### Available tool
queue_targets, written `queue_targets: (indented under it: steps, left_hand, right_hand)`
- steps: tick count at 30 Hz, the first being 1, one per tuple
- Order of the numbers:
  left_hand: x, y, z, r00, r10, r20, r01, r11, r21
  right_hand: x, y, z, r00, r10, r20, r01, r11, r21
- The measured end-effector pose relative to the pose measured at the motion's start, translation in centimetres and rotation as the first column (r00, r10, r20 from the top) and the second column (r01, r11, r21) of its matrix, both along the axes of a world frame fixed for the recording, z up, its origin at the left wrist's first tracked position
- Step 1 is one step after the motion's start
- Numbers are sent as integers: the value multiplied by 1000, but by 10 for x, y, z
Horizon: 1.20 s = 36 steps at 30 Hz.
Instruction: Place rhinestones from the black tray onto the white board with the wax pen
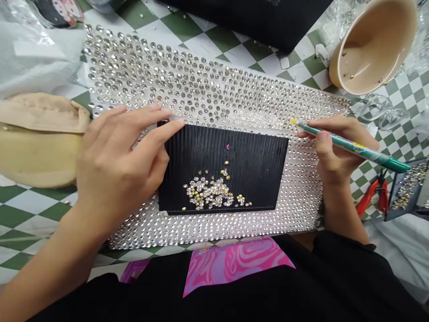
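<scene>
My left hand [122, 158] lies with its fingers stretched out over a white sheet [248, 223] covered in rows of clear rhinestones. Its index fingertip touches the upper left corner of a black ridged tray [234, 165] resting on that sheet. Loose rhinestones [211, 192], some showing gold backs, are heaped toward the tray's near edge. A green pen with a yellow tip [355, 145] is pinched in my right hand [342, 143]. That tip points left, just above the sheet's right part; whether it touches a stone I cannot tell.
A tilted beige cup [372, 49] stands at the upper right. Red-handled pliers [373, 194] and a second tray of stones [409, 185] lie right. A beige pouch [36, 138] sits left, a black box [254, 20] at the back. Checkered cloth [402, 134] covers the table.
</scene>
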State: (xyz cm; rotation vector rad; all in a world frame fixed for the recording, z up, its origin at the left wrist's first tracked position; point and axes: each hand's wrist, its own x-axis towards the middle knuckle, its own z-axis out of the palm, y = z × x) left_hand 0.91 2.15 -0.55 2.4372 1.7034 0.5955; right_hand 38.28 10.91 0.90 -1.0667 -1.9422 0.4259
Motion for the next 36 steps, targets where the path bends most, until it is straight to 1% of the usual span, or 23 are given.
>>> queue_targets:
  steps: [3,7,10,17,21,24,26,28,31,33,36]
  left_hand:
    - [0,0,-1,1000,14,17,-14,1000,7]
    - [0,-1,-1,1000,13,21,-13,1000,4]
    - [0,-2,0,1000,8,14,-8,1000,-14]
    - [1,0,4,1000,-7,3,7,1000,4]
    - [2,0,3,1000,-10,-2,11,1000,9]
    - [2,0,2,1000,-5,-11,5,1000,13]
    - [2,1,2,1000,-2,-26,3,1000,15]
    - [3,1,2,999,-6,-38,7,1000,21]
    - [3,2,3,999,-12,-46,13,1000,25]
    - [3,3,4,999,-21,-42,23,999,27]
    - [4,4,5,998,-31,-47,33,999,33]
  right_hand:
    - [-2,-1,3,1000,19,17,-19,1000,-10]
    - [-1,-2,2,999,32,35,-31,998,-46]
    - [0,-3,2,998,31,63,-27,997,-67]
    - [-1,-3,3,997,34,76,-28,996,-85]
    - [-2,-3,6,1000,-7,26,9,999,-41]
    - [-6,-7,15,1000,-10,-22,10,1000,-26]
    - [-11,-13,25,997,65,-30,-66,997,-44]
    - [-19,-22,35,985,172,6,-170,976,-135]
    - [-33,-32,44,928,362,87,-317,891,-324]
    - [-43,-35,44,879,467,94,-409,842,-352]
    - [-54,-33,40,822,561,95,-498,790,-358]
